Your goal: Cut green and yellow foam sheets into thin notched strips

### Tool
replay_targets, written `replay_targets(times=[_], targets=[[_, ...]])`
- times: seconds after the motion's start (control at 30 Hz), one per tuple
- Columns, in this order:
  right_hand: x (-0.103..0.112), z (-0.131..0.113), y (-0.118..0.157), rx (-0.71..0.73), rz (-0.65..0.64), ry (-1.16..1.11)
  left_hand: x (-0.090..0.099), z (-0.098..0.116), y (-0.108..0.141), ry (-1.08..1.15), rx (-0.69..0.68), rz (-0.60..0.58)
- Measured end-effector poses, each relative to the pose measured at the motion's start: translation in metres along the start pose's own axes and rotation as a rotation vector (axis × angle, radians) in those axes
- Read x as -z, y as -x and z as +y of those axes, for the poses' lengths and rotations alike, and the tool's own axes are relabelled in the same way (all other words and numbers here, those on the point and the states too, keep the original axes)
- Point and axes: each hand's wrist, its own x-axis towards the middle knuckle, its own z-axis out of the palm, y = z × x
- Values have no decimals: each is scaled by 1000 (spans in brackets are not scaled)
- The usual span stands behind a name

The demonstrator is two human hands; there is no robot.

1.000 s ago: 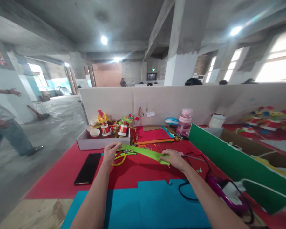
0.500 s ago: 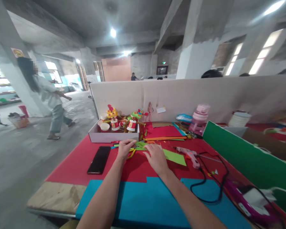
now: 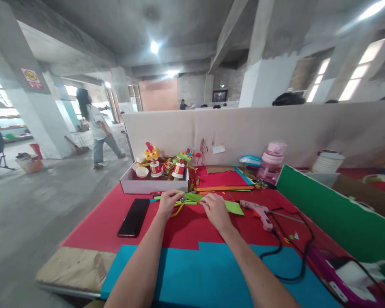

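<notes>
Between my two hands stretches a strip of green paper, held a little above the red table top. My left hand pinches its left end between thumb and fingertips. My right hand is closed on the strip farther right, and a light green flap sticks out past that hand. Under the paper, beside my left hand, lie yellow-handled scissors, with several narrow green strips around them. The scissors' blades are partly hidden.
A black phone lies left of my hands. Behind stands a white box with paper-cup figures. A pink glue gun with a dark cord is at right, before a green panel. A person walks at far left.
My right hand has shifted slightly right along the green paper, and the flap beyond it shows less. The walking person has moved right and farther away.
</notes>
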Motion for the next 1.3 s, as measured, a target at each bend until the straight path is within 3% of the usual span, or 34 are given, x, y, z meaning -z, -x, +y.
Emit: replay_targets(times=[0.13, 0.37, 0.73, 1.1, 1.3], targets=[[-2, 4, 5, 53, 39, -11, 0, 1, 1, -26, -1, -30], [-4, 9, 12, -16, -101, -119, -1, 1, 3, -38, 3, -52], [4, -2, 7, -30, 46, -198, -1, 0, 0, 15, 35, 21], [3, -2, 7, -44, 87, -221, -2, 1, 1, 16, 22, 52], [6, -6, 7, -135, 76, -343, -2, 0, 0, 45, 51, 86]])
